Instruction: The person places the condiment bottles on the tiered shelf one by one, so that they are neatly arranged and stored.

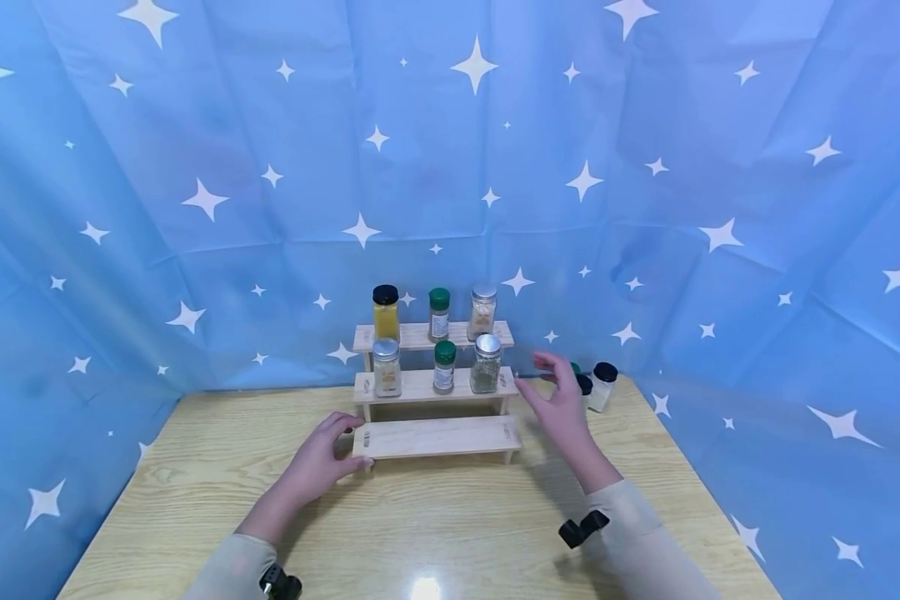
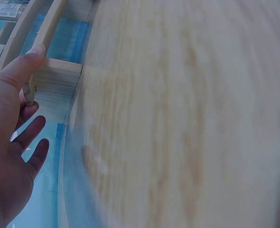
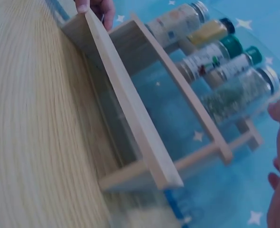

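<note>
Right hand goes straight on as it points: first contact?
Right hand: likely the right end of the rack, at the middle shelf or top shelf; depth unclear.

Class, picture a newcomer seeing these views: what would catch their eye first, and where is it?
Probably the bright blue cloth with white stars, filling the background behind the table. Next, the three-step wooden rack in the middle, with six jars standing on its upper two steps. Then the hands: the left hand grips the bottom step's left end, and the right hand is by the rack's right side.
</note>
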A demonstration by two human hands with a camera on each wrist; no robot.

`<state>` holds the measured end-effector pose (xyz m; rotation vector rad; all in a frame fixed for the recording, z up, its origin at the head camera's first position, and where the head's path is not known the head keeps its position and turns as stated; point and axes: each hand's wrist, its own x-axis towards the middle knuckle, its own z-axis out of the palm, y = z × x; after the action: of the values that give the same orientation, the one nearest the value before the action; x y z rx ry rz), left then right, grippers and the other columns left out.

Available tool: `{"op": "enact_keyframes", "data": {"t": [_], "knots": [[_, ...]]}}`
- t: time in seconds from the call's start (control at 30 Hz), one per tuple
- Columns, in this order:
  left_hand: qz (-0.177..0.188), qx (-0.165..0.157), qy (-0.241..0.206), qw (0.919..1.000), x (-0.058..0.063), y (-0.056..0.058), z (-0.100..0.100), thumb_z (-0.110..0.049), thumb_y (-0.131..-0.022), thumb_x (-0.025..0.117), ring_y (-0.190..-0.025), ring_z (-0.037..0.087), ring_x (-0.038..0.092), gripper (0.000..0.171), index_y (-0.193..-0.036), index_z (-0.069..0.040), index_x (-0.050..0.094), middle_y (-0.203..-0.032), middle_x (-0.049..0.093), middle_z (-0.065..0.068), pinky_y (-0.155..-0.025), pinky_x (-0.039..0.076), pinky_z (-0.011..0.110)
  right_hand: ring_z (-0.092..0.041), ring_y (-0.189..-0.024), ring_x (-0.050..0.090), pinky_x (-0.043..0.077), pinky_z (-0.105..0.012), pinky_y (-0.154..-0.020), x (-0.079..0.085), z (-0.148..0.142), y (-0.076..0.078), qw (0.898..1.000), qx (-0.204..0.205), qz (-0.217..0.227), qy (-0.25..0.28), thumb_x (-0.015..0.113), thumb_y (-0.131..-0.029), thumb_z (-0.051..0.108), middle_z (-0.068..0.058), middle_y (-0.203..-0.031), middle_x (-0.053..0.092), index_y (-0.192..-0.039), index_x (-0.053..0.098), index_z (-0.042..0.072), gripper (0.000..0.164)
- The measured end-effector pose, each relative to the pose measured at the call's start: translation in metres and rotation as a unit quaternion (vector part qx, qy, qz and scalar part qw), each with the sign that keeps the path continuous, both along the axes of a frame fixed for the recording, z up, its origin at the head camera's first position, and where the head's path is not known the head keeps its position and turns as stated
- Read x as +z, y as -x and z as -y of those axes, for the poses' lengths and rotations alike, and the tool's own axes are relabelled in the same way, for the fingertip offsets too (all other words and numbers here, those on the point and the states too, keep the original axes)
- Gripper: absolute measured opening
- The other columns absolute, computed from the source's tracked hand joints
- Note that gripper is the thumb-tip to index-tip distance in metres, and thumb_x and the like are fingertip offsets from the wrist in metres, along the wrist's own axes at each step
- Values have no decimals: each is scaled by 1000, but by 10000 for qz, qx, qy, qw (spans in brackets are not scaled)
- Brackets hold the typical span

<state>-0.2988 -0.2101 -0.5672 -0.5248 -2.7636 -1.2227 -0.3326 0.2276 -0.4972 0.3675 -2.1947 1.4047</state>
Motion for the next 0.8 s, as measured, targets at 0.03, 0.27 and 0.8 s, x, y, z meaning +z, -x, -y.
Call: {"op": "enact_keyframes", "data": {"t": [0.03, 0.27, 0.8], "knots": [[2, -2, -8, 10000, 0, 0, 0, -34, -92, 94, -141, 35, 59, 71, -152, -11, 64, -148, 62, 5, -118, 50, 59, -32, -133, 58, 50, -52, -115, -1, -5, -2, 9999, -94, -11, -54, 85, -100, 12, -12, -140, 60, -148, 59, 5, 55], [-34, 4, -6, 10000, 1, 0, -1, -32, -92, 94, -141, 35, 59, 71, -152, -10, 64, -147, 62, 6, -118, 50, 59, -34, -125, 58, 51, -40, -110, -6, -39, -8, 9980, -563, -215, -182, 85, -99, 8, -18, -136, 59, -145, 61, 0, 52], [67, 100, 43, 9999, 3, -2, -3, -34, -93, 93, -141, 36, 59, 69, -152, -13, 64, -149, 61, 5, -118, 50, 59, -47, -131, 54, 48, -67, -111, -38, -79, -1, 9893, -1339, 178, -559, 83, -101, 10, -27, -140, 51, -147, 57, -3, 55]]}}
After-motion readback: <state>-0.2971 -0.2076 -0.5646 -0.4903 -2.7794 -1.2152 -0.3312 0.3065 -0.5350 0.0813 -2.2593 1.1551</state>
